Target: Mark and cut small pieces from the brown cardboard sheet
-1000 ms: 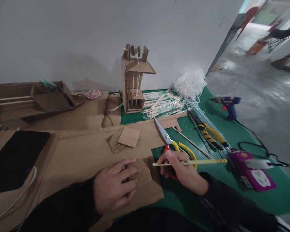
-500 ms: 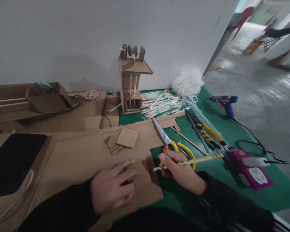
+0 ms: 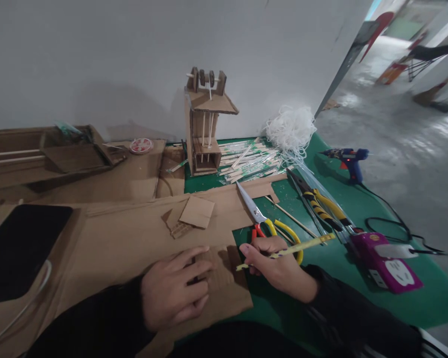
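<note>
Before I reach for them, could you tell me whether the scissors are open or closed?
Closed: the scissors show one joined blade.

yellow pencil [image 3: 288,248] slanted, cardboard piece [image 3: 224,293] flat

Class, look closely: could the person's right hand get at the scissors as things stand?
Probably yes: the scissors lie uncovered on the green mat just beyond the right hand, but its fingers grip a yellow pencil.

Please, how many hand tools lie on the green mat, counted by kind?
Scissors: 1
Pliers: 1
Glue gun: 1
Total: 3
The pencil in the right hand is not counted.
</note>
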{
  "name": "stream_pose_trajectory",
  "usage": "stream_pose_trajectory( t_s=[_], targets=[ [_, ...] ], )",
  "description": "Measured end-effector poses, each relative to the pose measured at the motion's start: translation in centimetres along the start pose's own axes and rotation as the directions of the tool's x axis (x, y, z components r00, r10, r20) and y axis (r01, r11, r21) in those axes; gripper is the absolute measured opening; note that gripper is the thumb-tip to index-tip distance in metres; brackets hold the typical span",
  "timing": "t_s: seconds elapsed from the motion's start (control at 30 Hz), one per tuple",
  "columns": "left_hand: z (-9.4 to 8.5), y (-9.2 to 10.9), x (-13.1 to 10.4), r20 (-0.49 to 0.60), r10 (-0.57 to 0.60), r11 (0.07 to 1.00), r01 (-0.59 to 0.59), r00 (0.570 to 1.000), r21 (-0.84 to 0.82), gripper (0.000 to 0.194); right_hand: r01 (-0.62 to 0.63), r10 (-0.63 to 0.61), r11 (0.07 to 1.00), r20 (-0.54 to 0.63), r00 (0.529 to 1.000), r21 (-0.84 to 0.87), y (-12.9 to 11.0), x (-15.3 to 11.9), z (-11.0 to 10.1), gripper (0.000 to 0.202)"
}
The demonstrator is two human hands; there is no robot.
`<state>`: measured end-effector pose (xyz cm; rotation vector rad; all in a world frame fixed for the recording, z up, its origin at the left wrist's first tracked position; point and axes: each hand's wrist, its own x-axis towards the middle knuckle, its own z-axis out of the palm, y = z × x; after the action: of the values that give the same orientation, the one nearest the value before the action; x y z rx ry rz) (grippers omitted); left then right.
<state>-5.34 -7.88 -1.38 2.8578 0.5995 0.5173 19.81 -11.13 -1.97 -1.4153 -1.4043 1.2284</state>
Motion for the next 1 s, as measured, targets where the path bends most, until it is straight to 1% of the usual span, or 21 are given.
stream_pose_trajectory(
  t_s=[0.17,0.3,0.47,0.6,0.7,0.77,0.83,0.87,0.9,0.97,1.0],
  targets=[
    [0.3,-0.2,0.0,-0.034,0.024,1.0,-0.024,0.999,0.003,0.01,-0.006,0.006,1.0,-0.038,0.999,0.009,0.0,0.2,0.0,0.045],
    [0.1,0.0,0.0,-0.018,-0.001,1.0,0.001,1.0,-0.001,0.01,0.009,-0.009,1.0,0.002,1.0,-0.013,0.1,0.1,0.0,0.047],
    [-0.1,0.0,0.1,-0.004,-0.001,1.0,0.001,1.0,0.008,0.008,0.0,0.0,1.0,-0.024,1.0,0.005,0.0,0.0,0.0,0.045],
    [0.0,-0.1,0.2,-0.034,0.021,1.0,-0.021,0.999,0.006,0.009,0.026,-0.026,1.0,-0.002,1.0,0.007,-0.1,0.0,0.2,0.046],
    [0.1,-0.1,0.1,-0.052,0.029,1.0,-0.029,0.998,-0.006,0.009,0.029,-0.028,0.999,-0.041,0.999,0.031,0.1,-0.1,0.1,0.045],
    [0.1,-0.1,0.1,-0.045,0.001,1.0,-0.003,0.999,-0.024,0.007,0.036,-0.034,0.998,-0.05,0.998,0.053,0.2,-0.1,-0.3,0.044],
    [0.1,-0.3,0.0,-0.049,-0.037,0.998,0.035,0.998,-0.046,0.006,0.144,-0.145,0.989,-0.046,0.988,-0.02,-0.1,-0.1,-1.3,0.042],
    [0.1,-0.5,0.0,-0.06,-0.057,0.997,0.053,0.997,-0.061,0.005,0.238,-0.242,0.967,-0.032,0.97,-0.094,-0.3,0.0,-1.9,0.039],
    [0.0,-0.7,-0.1,-0.076,-0.079,0.994,0.073,0.994,-0.075,0.005,0.358,-0.371,0.907,-0.018,0.929,-0.221,-0.6,0.0,-2.7,0.033],
    [-0.2,-1.1,-0.1,-0.109,-0.124,0.989,0.113,0.986,-0.1,0.008,0.432,-0.45,0.847,0.016,0.893,-0.31,-1.1,-0.2,-4.6,0.016],
    [-0.3,-1.3,0.0,-0.126,-0.144,0.985,0.13,0.982,-0.112,0.009,0.456,-0.49,0.789,0.028,0.872,-0.411,-1.2,-0.5,-5.6,0.013]
  ],
)
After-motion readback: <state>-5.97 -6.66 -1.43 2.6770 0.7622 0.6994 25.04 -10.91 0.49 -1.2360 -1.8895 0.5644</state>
